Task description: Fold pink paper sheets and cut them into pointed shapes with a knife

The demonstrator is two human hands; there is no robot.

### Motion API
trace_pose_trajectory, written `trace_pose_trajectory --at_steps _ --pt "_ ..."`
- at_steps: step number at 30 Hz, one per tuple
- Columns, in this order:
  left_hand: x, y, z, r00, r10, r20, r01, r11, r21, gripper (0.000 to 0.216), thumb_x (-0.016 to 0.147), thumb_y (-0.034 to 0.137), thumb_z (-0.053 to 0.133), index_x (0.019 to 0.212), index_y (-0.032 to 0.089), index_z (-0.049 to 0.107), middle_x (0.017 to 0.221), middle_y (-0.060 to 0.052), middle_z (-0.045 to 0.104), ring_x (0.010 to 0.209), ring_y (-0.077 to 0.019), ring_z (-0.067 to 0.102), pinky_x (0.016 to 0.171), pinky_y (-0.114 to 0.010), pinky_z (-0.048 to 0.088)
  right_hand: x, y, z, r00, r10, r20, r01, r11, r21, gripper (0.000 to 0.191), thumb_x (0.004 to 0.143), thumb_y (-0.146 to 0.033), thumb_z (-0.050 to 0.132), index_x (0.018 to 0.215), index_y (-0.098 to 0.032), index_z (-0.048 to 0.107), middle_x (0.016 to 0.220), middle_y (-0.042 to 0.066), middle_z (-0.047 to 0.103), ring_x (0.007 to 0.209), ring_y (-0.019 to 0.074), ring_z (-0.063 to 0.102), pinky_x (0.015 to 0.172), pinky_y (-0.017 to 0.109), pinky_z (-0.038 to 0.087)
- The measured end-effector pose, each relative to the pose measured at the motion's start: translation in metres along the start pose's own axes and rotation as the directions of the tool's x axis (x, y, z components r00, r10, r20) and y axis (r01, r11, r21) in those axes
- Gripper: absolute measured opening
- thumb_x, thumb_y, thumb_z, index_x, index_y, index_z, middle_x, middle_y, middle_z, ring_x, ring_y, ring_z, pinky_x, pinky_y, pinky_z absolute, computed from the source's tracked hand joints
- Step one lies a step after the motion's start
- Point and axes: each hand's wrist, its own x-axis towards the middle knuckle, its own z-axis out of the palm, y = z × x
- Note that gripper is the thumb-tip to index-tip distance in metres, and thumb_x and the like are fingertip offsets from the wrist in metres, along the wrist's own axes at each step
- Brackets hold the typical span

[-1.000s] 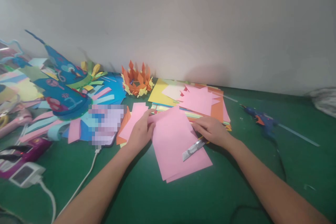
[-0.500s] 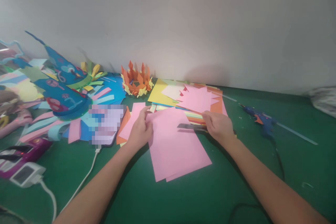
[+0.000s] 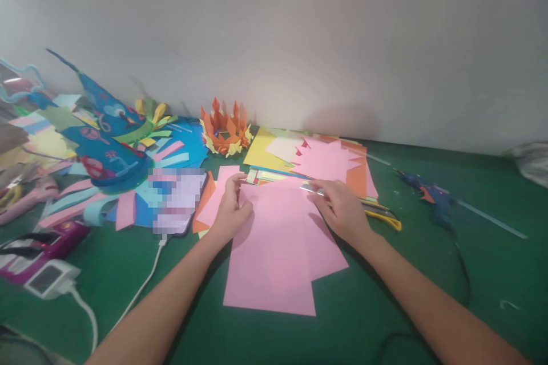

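Two overlapping pink paper sheets (image 3: 274,256) lie in front of me, the upper one nearly straight and the lower fanned out to the right. My left hand (image 3: 234,205) holds the upper sheet at its far left corner, with bent fingers at the edge and the thumb over the paper. A utility knife (image 3: 382,215) with a yellow and black handle is in my right hand (image 3: 340,208). Its metal blade points left over the sheets' far edge, and the palm hides the middle of the knife. Pink zigzag-edged paper (image 3: 323,161) lies just beyond.
Left are blue cone hats (image 3: 107,151), a phone (image 3: 182,205) on a white cable and a purple device (image 3: 51,248). An orange paper crown (image 3: 225,131) stands at the back, near yellow paper (image 3: 257,151). Right lies a blue glue gun (image 3: 434,197) with its cord.
The upper pink sheet has swung round, its near end shifting left and toward me. My right hand has moved slightly left, and the knife's yellow handle now shows to its right.
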Motion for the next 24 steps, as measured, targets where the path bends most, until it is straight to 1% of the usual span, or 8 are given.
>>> trace_pose_trajectory --at_steps 3,6,9,11,15,19,22,24 --pt "0.0 0.001 0.005 0.998 -0.034 0.05 0.041 0.987 -0.157 0.046 0.075 0.013 0.049 0.117 0.023 0.034 0.106 -0.005 0.048 0.096 -0.0147 0.054 0.08 -0.028 0.046 -0.004 -0.011 0.008 0.994 0.101 0.048 -0.109 0.977 0.185 0.039 0.09 -0.037 0.051 0.125 -0.021 0.048 0.102 0.007 0.066 0.083 0.0217 0.06 0.075 0.036 0.048" --pt "-0.001 0.002 0.009 0.989 -0.111 0.096 0.132 0.957 -0.26 0.049 0.076 0.015 0.053 0.118 0.024 0.03 0.097 -0.001 0.047 0.078 -0.0092 0.054 0.067 -0.021 0.046 -0.006 -0.015 0.013 0.969 0.243 0.047 -0.242 0.893 0.379 0.048 0.083 -0.034 0.06 0.126 -0.023 0.043 0.096 0.004 0.065 0.075 0.0176 0.06 0.071 0.033 0.05" --pt "-0.004 0.003 0.013 0.982 -0.174 0.068 0.186 0.942 -0.28 0.046 0.074 0.019 0.06 0.111 0.024 0.034 0.097 0.001 0.046 0.067 -0.0049 0.051 0.059 -0.017 0.043 -0.006 -0.014 0.015 0.952 0.306 -0.006 -0.252 0.795 0.552 0.048 0.079 -0.03 0.062 0.123 -0.023 0.041 0.087 0.002 0.063 0.077 0.0171 0.061 0.072 0.032 0.051" --pt "-0.005 0.004 0.015 0.983 -0.167 0.072 0.18 0.953 -0.245 0.032 0.075 0.023 0.062 0.099 0.022 0.042 0.095 0.001 0.05 0.066 -0.0053 0.052 0.058 -0.017 0.044 -0.005 -0.013 0.016 0.937 0.345 -0.05 -0.251 0.768 0.589 0.046 0.078 -0.028 0.063 0.119 -0.024 0.042 0.083 0.001 0.061 0.078 0.0175 0.061 0.071 0.032 0.051" --pt "-0.008 0.005 0.014 0.97 -0.157 0.188 0.184 0.974 -0.135 0.011 0.079 0.028 0.061 0.081 0.017 0.06 0.079 -0.002 0.062 0.071 -0.0129 0.06 0.062 -0.024 0.049 -0.005 -0.014 0.015 0.898 0.403 -0.178 -0.261 0.813 0.521 0.038 0.078 -0.027 0.063 0.113 -0.023 0.048 0.085 0.002 0.061 0.077 0.018 0.061 0.07 0.032 0.051" --pt "-0.009 0.005 0.012 0.967 -0.16 0.198 0.165 0.986 -0.011 0.015 0.081 0.026 0.058 0.086 0.018 0.07 0.085 -0.005 0.071 0.079 -0.0174 0.066 0.072 -0.03 0.052 -0.008 -0.027 0.01 0.945 0.219 -0.245 -0.121 0.925 0.36 0.017 0.082 -0.02 0.058 0.098 -0.024 0.056 0.082 0.002 0.064 0.074 0.0176 0.061 0.071 0.032 0.05" --pt "-0.009 0.004 0.01 0.97 -0.095 0.225 0.078 0.993 0.085 0.016 0.082 0.02 0.056 0.086 0.021 0.071 0.089 -0.003 0.073 0.083 -0.0184 0.067 0.078 -0.032 0.053 -0.011 -0.038 0.007 0.998 -0.047 -0.038 0.055 0.97 0.238 0.01 0.086 -0.017 0.052 0.084 -0.024 0.059 0.081 0.002 0.066 0.075 0.018 0.06 0.071 0.032 0.047" --pt "-0.009 0.004 0.009 0.969 -0.021 0.246 -0.018 0.988 0.156 0.018 0.082 0.016 0.055 0.086 0.022 0.071 0.089 -0.002 0.073 0.082 -0.0183 0.067 0.077 -0.033 0.053 -0.012 -0.044 0.007 0.978 -0.167 0.126 0.136 0.964 0.228 0.014 0.088 -0.017 0.049 0.081 -0.024 0.06 0.081 0.002 0.067 0.078 0.0182 0.059 0.073 0.032 0.045"
